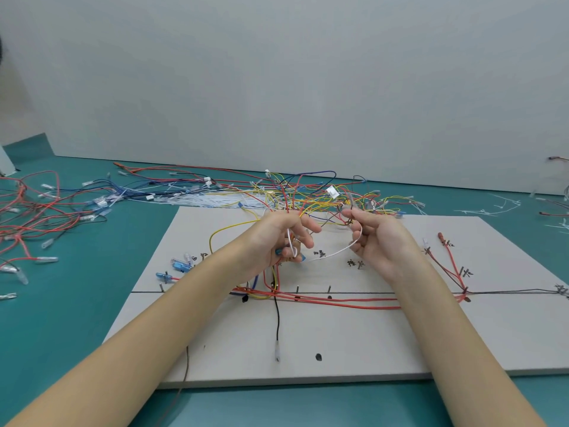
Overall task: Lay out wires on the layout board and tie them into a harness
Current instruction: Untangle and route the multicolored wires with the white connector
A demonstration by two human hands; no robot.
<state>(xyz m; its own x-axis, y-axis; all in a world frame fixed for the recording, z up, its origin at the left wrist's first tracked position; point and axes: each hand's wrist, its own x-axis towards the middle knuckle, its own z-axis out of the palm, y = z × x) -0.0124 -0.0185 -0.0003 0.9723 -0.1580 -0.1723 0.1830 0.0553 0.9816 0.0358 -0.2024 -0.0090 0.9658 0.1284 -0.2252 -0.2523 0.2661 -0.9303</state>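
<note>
Your left hand point(284, 241) has its fingers curled round a bundle of coloured wires point(289, 208) above the grey board point(385, 334). Your right hand point(378, 241) pinches a white wire point(335, 253) that sags between both hands.

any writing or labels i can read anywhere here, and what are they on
No printed text, brand or number is readable.
Handwritten black marks on the layout board, all too blurred to read:
- beside the blue connectors, at the left
- between the left hand and the right hand, under the white wire
- along the red wires on the right
- at the right end of the board's black line
</note>
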